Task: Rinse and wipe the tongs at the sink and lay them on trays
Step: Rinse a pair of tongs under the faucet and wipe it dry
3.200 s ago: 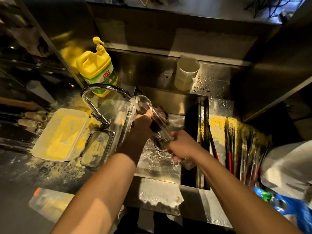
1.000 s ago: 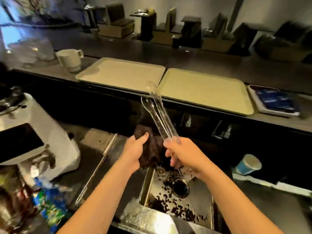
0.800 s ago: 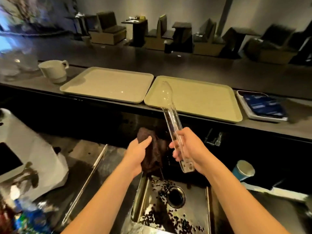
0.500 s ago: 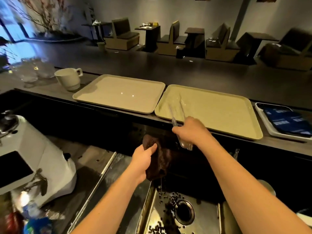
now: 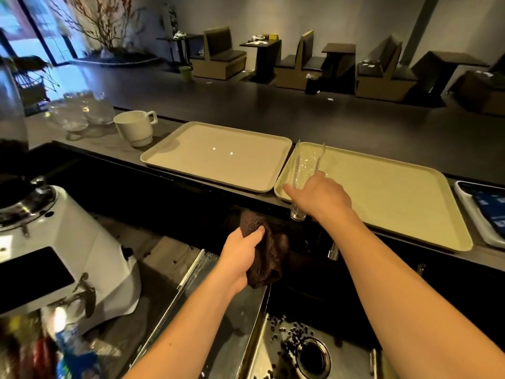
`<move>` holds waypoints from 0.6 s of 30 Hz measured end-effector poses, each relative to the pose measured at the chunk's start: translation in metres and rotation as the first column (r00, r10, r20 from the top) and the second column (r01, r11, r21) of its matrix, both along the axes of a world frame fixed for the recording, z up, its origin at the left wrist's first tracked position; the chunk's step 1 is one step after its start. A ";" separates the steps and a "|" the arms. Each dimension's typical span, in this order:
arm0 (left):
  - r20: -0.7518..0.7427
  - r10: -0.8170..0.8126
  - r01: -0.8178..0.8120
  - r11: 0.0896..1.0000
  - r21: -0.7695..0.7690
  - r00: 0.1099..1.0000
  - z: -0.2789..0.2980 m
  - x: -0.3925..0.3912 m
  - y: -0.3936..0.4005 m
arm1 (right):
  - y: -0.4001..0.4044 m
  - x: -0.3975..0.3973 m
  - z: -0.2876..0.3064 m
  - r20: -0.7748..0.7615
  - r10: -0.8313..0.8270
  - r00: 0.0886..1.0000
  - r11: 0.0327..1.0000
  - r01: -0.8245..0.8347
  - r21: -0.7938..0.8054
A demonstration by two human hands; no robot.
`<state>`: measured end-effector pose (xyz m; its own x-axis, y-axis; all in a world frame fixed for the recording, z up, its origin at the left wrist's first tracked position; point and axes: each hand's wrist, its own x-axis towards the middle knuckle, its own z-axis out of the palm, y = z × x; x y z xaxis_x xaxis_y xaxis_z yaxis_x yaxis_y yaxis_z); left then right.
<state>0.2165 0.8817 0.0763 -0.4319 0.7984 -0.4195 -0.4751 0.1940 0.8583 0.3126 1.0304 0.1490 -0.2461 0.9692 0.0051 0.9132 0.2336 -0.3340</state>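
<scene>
Clear plastic tongs (image 5: 303,162) lie with their arms spread on the near left corner of the right beige tray (image 5: 396,198); their hinge end sticks out over the counter edge. My right hand (image 5: 319,196) rests over the tongs' handle part, fingers loosely around it. My left hand (image 5: 243,253) grips a dark brown cloth (image 5: 266,258) below the counter, above the sink edge. The left beige tray (image 5: 218,157) holds nothing.
A small sink (image 5: 306,354) with coffee beans around its drain lies at the bottom. A white coffee grinder (image 5: 62,250) stands left. A white mug (image 5: 135,127) and glass bowls (image 5: 79,110) sit on the counter left of the trays. A white tray (image 5: 481,212) with blue packs lies far right.
I turned from the tap sink to the counter. My right hand carried the tongs up and forward and set them down on the right tray. The left hand kept the cloth.
</scene>
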 end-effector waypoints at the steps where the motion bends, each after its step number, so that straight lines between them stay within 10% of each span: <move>1: 0.012 0.000 0.000 1.000 0.010 1.000 0.000 -0.001 -0.001 | -0.005 0.002 0.002 0.028 -0.019 0.999 0.998 0.017 0.056; 6: 0.040 0.019 -0.021 0.998 0.053 0.999 -0.003 -0.009 -0.020 | -0.047 0.015 0.005 -0.020 0.142 0.990 0.962 -0.134 0.237; 18: 0.199 0.308 -0.303 0.951 -0.055 0.930 -0.053 -0.069 -0.173 | -0.197 -0.073 -0.061 -0.297 0.512 0.806 0.802 -0.572 -0.169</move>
